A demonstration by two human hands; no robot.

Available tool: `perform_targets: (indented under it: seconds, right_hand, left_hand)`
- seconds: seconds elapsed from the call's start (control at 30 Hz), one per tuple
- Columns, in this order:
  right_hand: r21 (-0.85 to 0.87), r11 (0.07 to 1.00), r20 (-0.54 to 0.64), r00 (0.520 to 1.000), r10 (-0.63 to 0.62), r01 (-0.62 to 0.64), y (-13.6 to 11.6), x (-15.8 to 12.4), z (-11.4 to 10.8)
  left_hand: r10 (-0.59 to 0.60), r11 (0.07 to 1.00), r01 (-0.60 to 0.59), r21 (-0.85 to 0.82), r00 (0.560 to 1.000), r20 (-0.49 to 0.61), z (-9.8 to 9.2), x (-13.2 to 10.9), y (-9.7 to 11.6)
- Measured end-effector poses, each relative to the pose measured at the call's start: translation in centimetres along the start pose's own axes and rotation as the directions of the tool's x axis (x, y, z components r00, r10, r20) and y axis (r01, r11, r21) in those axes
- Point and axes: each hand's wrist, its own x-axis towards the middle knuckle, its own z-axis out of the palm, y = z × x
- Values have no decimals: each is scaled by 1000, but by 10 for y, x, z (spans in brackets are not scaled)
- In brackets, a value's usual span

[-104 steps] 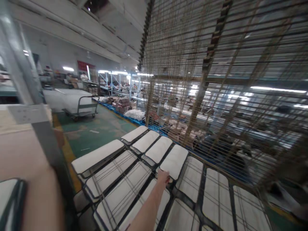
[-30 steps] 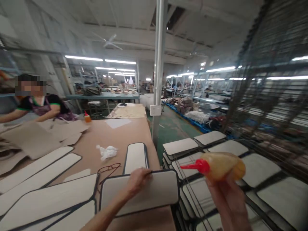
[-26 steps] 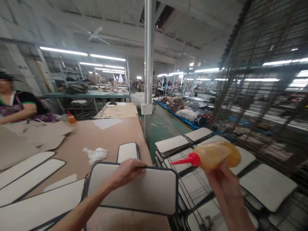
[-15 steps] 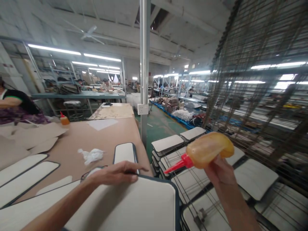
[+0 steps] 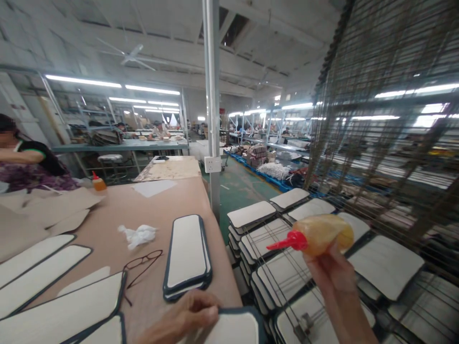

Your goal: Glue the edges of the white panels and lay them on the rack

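Observation:
My right hand (image 5: 335, 274) grips a squeeze bottle (image 5: 321, 234) of amber liquid, held up on the right with its red nozzle pointing left. At the bottom middle, my left hand (image 5: 191, 313) has its fingers curled over the corner of a white panel with a dark blue border (image 5: 234, 327). Most of that panel is cut off by the lower picture edge. Just beyond the left hand lies a small stack of narrow white panels with dark edging (image 5: 188, 253). Eyeglasses (image 5: 143, 263) rest on the table left of this stack.
The brown tabletop (image 5: 158, 205) also carries crumpled white tissue (image 5: 138, 235), long white panels (image 5: 68, 308) and another glue-like bottle (image 5: 98, 182). Wire racks (image 5: 304, 320) with white panels stand at the right. A metal post (image 5: 214, 186) rises beyond the table; a person sits far left.
The large panel and my left hand have moved down toward me, uncovering the eyeglasses and small stack. My right hand with the bottle has shifted slightly right and down.

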Motion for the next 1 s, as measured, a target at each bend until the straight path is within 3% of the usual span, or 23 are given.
perform_targets:
  seconds: [0.2, 0.37, 0.57, 1.0]
  right_hand:
    - [-59, 998, 265, 964, -9, 25, -20, 9, 40]
    - [-126, 992, 501, 863, 65, -2, -25, 12, 65]
    - [-128, 992, 497, 866, 57, 8, -19, 15, 76]
    - [-149, 988, 509, 854, 103, -30, -14, 14, 82]
  left_hand:
    - [172, 918, -147, 368, 984, -37, -59, 23, 90]
    - [126, 858, -152, 490, 988, 86, -90, 22, 134]
    - [19, 883, -83, 462, 990, 141, -93, 16, 149]
    - [28, 895, -79, 439, 992, 121, -96, 10, 153]
